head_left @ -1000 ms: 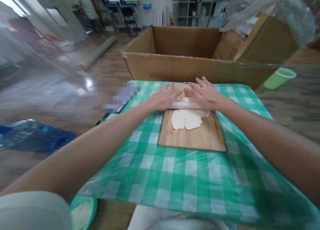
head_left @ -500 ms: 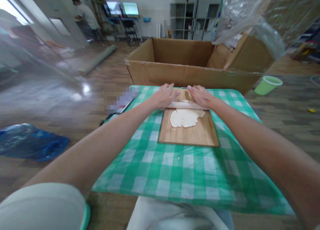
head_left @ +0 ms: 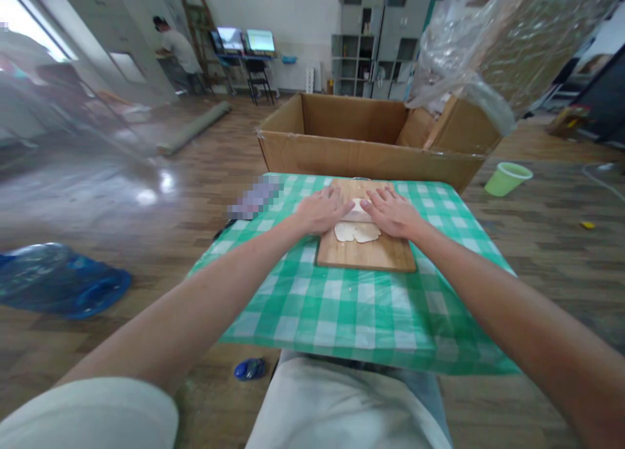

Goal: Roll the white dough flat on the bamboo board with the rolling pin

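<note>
A pale rolling pin [head_left: 355, 213] lies across a sheet of flattened dough [head_left: 359, 233] on a wooden cutting board [head_left: 366, 259]. My left hand [head_left: 324, 209] rests palm down over the pin's left part, with its fingers stretched forward. Over the right part lies my right hand [head_left: 392, 212], flat too, its fingers spread. Both palms touch the pin from above and hide its ends. Between my thumbs a short length of the pin shows. The dough has an uneven edge and sticks out on the near side of the pin.
The board lies on a table with a green checked cloth [head_left: 312, 325]. Behind stands a large open cardboard box [head_left: 361, 153]. A blurred-out flat item [head_left: 256, 198] lies at the table's left edge. A green bin [head_left: 508, 181] and a blue plastic bag [head_left: 63, 283] are on the floor.
My hands have flattened over the pin and come nearer each other. The pin's visible stretch is shorter, and less dough shows in front of it. The head view has shifted.
</note>
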`<state>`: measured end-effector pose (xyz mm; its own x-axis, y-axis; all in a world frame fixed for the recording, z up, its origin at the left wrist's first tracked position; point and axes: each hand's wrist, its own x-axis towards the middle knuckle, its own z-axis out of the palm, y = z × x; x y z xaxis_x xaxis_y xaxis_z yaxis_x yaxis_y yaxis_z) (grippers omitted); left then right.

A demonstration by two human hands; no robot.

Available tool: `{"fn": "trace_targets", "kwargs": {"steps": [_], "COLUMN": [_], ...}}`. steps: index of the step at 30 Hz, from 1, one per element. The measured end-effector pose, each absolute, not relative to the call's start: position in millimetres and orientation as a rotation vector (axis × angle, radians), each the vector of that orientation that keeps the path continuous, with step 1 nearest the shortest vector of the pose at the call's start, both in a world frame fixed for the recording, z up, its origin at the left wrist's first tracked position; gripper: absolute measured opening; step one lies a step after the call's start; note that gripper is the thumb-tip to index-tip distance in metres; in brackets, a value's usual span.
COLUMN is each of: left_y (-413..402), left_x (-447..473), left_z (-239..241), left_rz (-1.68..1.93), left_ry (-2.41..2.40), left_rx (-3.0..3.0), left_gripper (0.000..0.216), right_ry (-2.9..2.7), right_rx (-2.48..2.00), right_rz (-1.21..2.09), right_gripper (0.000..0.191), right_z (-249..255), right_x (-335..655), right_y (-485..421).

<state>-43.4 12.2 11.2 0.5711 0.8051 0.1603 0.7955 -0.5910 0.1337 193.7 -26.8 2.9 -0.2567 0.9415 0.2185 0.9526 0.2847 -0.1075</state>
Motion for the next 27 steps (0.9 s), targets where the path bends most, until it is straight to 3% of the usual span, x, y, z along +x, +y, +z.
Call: {"fn": "trace_targets", "kwargs": {"steps": [3, 10, 18, 27], "left_y": [-6, -51, -106, -84], "left_x": [-47, -64, -86, -79], "left_z": [15, 14, 4, 7], "left_rz": [0.282, 0.351, 0.324, 0.285], "left_ry": [1.426, 1.298, 1.187, 1.196], "left_rx": [2.69, 2.873, 2.938, 2.869], "left_gripper": [0.079, 0.064, 0.096, 0.1], "right_ry": [-2.349, -2.463, -2.508, -2.543], "right_rx": [-1.73, -1.644, -1.488, -1.489], "right_rz": [-0.053, 0.011, -0.076, -0.019], "right_gripper": [0.091, 0.09, 0.089, 0.091], "right_z": [5, 10, 8, 13], "right_x": [190, 185, 180, 185], "right_y": [-42, -90, -156, -128]}}
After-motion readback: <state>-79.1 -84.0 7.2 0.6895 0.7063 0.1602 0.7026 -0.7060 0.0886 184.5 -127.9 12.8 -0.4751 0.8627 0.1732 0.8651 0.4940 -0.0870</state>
